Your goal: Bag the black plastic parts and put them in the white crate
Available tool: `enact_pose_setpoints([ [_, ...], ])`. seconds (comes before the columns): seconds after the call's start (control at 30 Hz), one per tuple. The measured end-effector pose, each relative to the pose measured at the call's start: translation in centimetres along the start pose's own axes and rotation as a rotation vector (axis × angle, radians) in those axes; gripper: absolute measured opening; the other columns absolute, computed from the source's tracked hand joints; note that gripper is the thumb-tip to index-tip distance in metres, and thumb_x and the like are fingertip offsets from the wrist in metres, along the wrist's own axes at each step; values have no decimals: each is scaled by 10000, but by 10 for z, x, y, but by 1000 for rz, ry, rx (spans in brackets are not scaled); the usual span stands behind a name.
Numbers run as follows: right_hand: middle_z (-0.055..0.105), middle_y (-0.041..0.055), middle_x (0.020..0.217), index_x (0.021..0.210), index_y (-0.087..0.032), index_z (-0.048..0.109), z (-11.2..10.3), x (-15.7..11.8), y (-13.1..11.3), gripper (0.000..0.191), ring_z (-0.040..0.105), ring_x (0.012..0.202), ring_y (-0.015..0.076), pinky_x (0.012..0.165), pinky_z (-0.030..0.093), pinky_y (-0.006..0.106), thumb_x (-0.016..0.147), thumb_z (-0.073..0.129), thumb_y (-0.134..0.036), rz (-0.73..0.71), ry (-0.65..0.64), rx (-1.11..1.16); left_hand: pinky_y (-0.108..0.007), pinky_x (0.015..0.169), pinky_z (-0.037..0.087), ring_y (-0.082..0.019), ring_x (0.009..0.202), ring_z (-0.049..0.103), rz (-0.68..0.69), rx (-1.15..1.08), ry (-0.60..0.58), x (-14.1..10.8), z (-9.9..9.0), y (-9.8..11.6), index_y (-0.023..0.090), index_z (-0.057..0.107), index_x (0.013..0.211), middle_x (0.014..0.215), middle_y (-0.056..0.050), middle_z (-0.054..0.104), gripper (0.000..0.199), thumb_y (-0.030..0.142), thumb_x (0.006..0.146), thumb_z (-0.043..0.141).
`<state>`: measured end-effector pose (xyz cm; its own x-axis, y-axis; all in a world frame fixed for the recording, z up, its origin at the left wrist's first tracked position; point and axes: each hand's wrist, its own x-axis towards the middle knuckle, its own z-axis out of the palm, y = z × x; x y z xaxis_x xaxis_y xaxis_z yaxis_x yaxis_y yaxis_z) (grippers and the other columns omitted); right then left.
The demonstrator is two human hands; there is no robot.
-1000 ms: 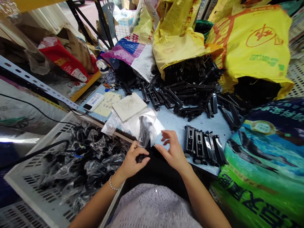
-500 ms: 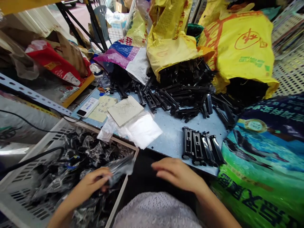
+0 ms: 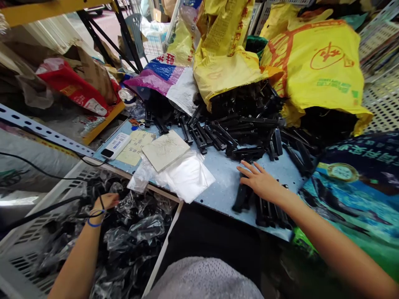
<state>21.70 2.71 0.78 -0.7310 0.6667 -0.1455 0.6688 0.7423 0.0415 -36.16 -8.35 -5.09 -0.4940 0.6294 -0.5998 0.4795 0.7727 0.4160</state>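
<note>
My left hand is over the white crate with its fingers curled; what they hold, if anything, is hidden. Clear bags with black parts fill the crate below it. Over the worktable, my right hand has its fingers spread at the upper end of a black slotted part. More black parts stand in a row beside that one, partly under my right wrist. A stack of clear plastic bags lies left of them, partly under a square pad.
Loose black parts spill from yellow sacks along the back. A blue and green sack stands at the right. A phone and handwritten note lie at the left, where black cables cross the crate.
My left hand has moved up and left, away from the bagged part it held, which now lies in the crate. My right hand has moved forward onto the row, and the leftmost part has shifted.
</note>
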Motion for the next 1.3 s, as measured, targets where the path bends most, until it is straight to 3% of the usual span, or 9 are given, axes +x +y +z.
enact_pose_setpoints([
  [0.1, 638, 154, 1251, 1046, -176, 606, -6, 16, 6, 229, 554, 1232, 339, 1033, 410, 513, 822, 630, -219, 50, -10, 239, -306, 634, 533, -183, 646, 644, 131, -1, -309, -24, 42, 24, 78, 701, 819, 727, -52, 681, 307, 367, 886, 621],
  [0.17, 693, 133, 1073, 1154, -181, 544, -6, 28, -2, 435, 672, 980, 312, 872, 505, 450, 812, 677, -414, 225, -22, 467, -298, 642, 523, -180, 651, 642, 488, -44, -453, -54, 80, 53, 126, 731, 848, 718, -44, 689, 335, 421, 901, 579],
  [0.27, 663, 121, 1097, 1344, -208, 421, -1, 45, -27, 792, 667, 919, 298, 785, 510, 398, 712, 742, -562, 488, 71, 777, -358, 855, 522, -219, 936, 643, 998, -95, -105, -92, 144, 109, 175, 711, 1045, 1058, -104, 685, 287, 385, 914, 565],
  [0.4, 638, 88, 1055, 1256, -200, 515, 8, 48, -63, 648, 619, 914, 249, 779, 480, 359, 741, 718, -539, 625, 248, 1286, -377, 837, 504, -220, 918, 600, 1140, -14, 126, -92, 190, 155, 161, 681, 841, 966, -107, 653, 138, 254, 887, 591],
  [0.67, 675, 46, 784, 1218, -173, 596, 12, 50, -123, 484, 596, 729, 170, 657, 429, 284, 818, 683, -432, 344, -27, 2226, -244, 611, 445, -122, 631, 558, 686, -575, -340, -63, 163, 157, 144, 664, 799, 701, -4, 633, 236, 368, 745, 712],
  [0.83, 656, 28, 753, 1147, -172, 636, 21, 79, -136, 459, 591, 693, 169, 644, 441, 290, 796, 701, -461, 429, 55, 2150, -315, 753, 518, -164, 786, 621, 951, -431, -27, -74, 156, 155, 162, 636, 798, 826, -40, 661, 64, 188, 830, 587],
  [0.93, 658, 80, 1054, 1221, -195, 614, 25, 67, -132, 504, 606, 977, 243, 854, 474, 374, 792, 704, -443, 469, 231, 1751, -412, 939, 506, -211, 1019, 620, 1171, -106, 199, -73, 150, 155, 175, 691, 912, 1041, -87, 679, 301, 30, 836, 438],
  [1.1, 385, 81, 1474, 1453, -268, 409, 29, 37, -134, 689, 383, 1364, 265, 1149, 287, 418, 817, 668, -326, 277, 226, 1233, -397, 1077, 472, -215, 1284, 524, 1218, -58, 200, -76, 153, 159, 186, 526, 1346, 1392, -113, 529, 535, 6, 853, 419],
  [1.3, 501, 94, 1338, 1298, -231, 518, 43, 59, -138, 604, 457, 1274, 290, 1087, 364, 469, 747, 718, -378, 534, 315, 1467, -441, 1063, 479, -250, 1388, 421, 1576, 54, 194, -104, 187, 134, 236, 187, 1542, 1507, -147, 412, 663, 43, 929, 351],
])
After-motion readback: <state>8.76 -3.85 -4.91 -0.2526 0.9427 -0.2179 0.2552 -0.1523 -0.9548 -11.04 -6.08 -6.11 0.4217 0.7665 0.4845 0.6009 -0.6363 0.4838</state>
